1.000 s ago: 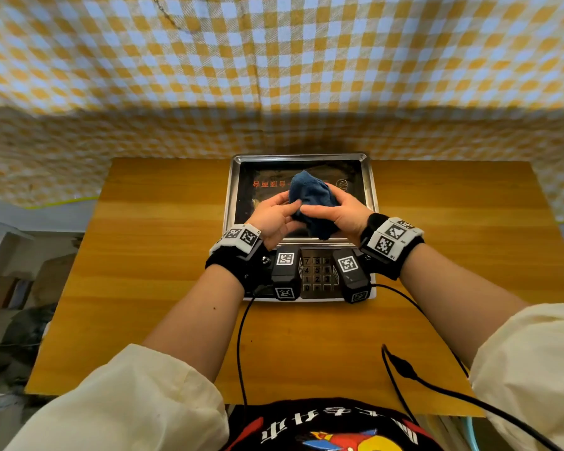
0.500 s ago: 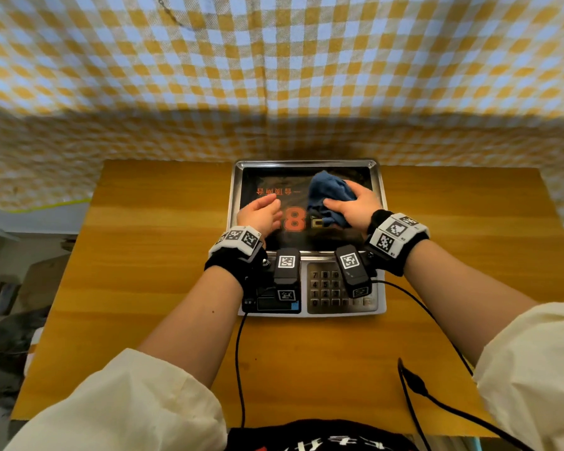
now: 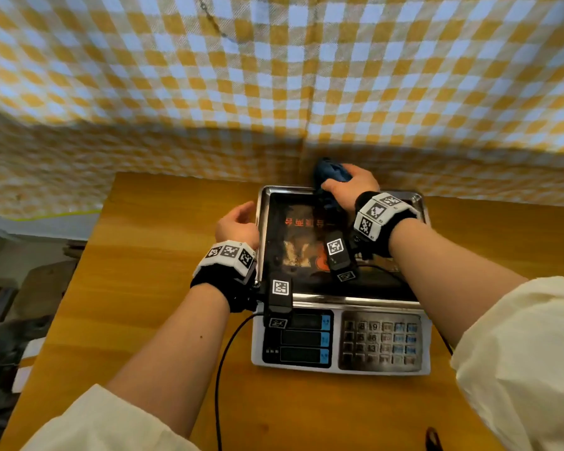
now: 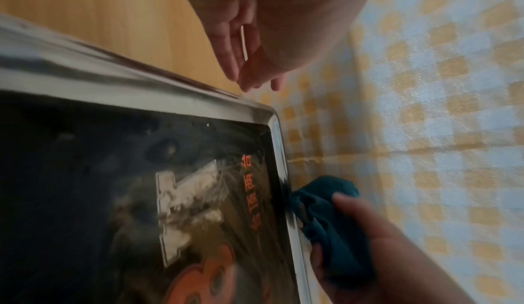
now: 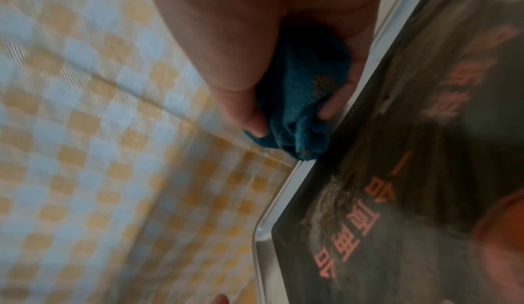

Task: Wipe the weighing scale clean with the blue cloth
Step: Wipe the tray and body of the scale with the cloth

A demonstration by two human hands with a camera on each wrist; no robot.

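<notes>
The weighing scale (image 3: 341, 340) stands on the wooden table, its steel pan (image 3: 306, 190) mirroring dark shapes and orange writing. My right hand (image 3: 347, 187) grips the bunched blue cloth (image 3: 329, 169) at the pan's far rim. The right wrist view shows thumb and fingers curled round the cloth (image 5: 300, 98) against the rim (image 5: 272, 208). In the left wrist view the cloth (image 4: 329, 214) sits outside the far rim. My left hand (image 3: 238, 222) hovers beside the pan's left edge, fingers (image 4: 241, 62) straight and holding nothing.
A yellow and white checked cloth (image 3: 274, 76) hangs as a backdrop right behind the table. The scale's display (image 3: 298, 340) and keypad (image 3: 381, 340) face me. A black cable (image 3: 223, 369) runs from the left wrist over the table's front edge. Bare tabletop (image 3: 144, 271) lies left.
My right hand carried the cloth from the middle of the pan to its far rim. My left hand let go of the cloth and moved off the pan to its left side.
</notes>
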